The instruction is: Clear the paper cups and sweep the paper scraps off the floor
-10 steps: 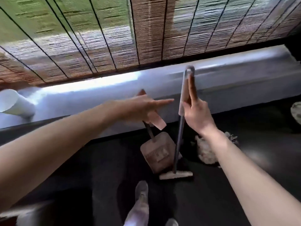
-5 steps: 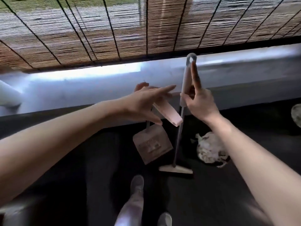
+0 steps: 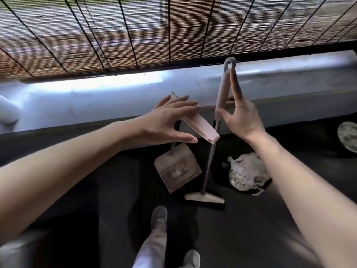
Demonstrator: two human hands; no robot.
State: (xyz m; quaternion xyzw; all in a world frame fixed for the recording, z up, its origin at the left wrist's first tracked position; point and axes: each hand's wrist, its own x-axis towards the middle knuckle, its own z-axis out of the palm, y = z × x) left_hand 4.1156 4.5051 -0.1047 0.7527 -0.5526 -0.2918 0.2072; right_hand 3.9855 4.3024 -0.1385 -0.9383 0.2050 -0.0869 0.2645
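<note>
A pink-handled broom [image 3: 222, 97] stands upright with its head [image 3: 204, 200] on the dark floor. My right hand [image 3: 239, 117] holds its grip between thumb and fingers, index finger stretched up along it. Just left stands a beige dustpan [image 3: 176, 171]; its pink handle [image 3: 201, 130] slants under my left hand [image 3: 170, 122], whose straight fingers lie across it, thumb spread below. A crumpled wad of paper scraps [image 3: 247, 173] lies on the floor right of the broom. A white paper cup [image 3: 7, 111] lies on the sill at the far left, partly cut off.
A pale window ledge [image 3: 96, 101] runs across behind the tools, with a bamboo blind [image 3: 173, 31] above it. Another crumpled paper piece [image 3: 347, 136] sits at the right edge. My shoes [image 3: 159, 217] stand on the floor just in front of the broom head.
My left hand has moved right onto the dustpan handle, which now slants further down toward the broom. The right hand keeps hold of the broom. The view has shifted right.
</note>
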